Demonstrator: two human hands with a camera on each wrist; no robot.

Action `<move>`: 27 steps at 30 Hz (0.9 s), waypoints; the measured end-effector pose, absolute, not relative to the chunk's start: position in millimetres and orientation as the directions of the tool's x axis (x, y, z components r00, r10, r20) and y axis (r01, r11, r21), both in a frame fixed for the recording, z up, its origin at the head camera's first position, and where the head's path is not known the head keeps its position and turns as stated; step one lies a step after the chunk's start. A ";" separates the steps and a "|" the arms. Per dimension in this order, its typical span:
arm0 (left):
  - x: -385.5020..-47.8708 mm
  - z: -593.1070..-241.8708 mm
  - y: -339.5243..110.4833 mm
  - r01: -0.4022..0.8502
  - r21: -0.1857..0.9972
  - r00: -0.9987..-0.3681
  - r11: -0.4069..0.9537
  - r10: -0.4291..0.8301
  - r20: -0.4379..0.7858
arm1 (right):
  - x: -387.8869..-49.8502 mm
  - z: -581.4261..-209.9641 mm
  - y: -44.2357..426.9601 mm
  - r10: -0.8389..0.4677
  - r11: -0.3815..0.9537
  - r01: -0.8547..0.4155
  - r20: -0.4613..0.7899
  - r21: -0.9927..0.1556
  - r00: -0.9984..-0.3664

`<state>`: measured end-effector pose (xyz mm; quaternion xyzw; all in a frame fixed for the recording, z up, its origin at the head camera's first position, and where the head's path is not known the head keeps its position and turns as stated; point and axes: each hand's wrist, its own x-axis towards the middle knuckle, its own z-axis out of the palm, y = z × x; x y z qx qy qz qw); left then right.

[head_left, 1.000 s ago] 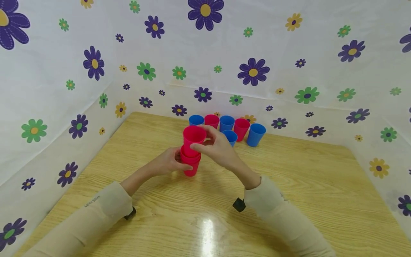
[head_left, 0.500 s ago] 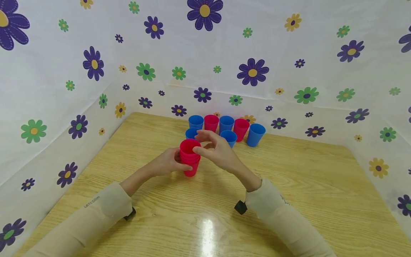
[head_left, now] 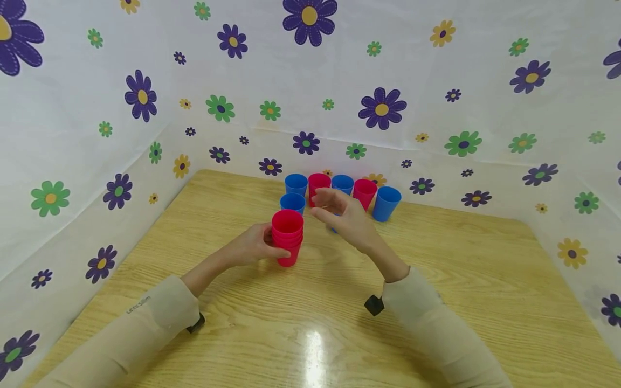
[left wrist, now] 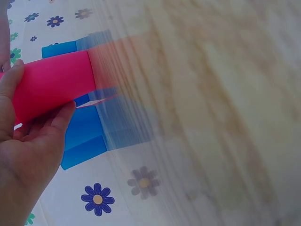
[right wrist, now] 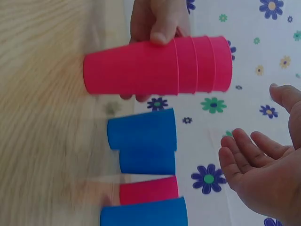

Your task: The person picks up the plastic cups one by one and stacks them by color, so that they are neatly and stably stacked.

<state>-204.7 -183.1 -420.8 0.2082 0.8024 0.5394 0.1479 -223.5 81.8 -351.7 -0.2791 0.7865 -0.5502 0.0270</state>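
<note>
A stack of nested red cups (head_left: 289, 245) stands upright on the table, several rims showing in the right wrist view. My left hand (head_left: 252, 247) grips it low down, thumb on the near side. To the right of the stack, my right hand (head_left: 350, 222) hovers with relaxed fingers and touches nothing; the right wrist view shows this palm (right wrist: 268, 183) bare. Just behind the stack is a blue cup (head_left: 293, 203). Another blue cup is mostly hidden behind my right hand in the head view.
Along the back of the wooden table (head_left: 271, 334) runs a row of blue and red cups, ending at the right with a blue cup (head_left: 387, 203). A white cloth (head_left: 427, 108) printed with flowers encloses the back and sides.
My right hand lowered a red cup into the stack, let go of it and drew away to the right. My left hand stayed in place around the stack.
</note>
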 end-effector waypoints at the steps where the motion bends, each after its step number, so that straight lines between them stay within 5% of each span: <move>1: -204.7 -420.7 -183.0 0.173 0.926 -0.870 0.335 0.492 -0.015 | -225.3 -351.2 85.0 -0.458 0.244 -0.404 0.262 -0.881 -0.849; 27: -204.8 -420.6 -182.6 0.180 0.921 -0.873 0.346 0.488 -0.013 | -294.2 -353.7 171.6 -0.262 0.504 -0.376 0.278 -0.777 -0.924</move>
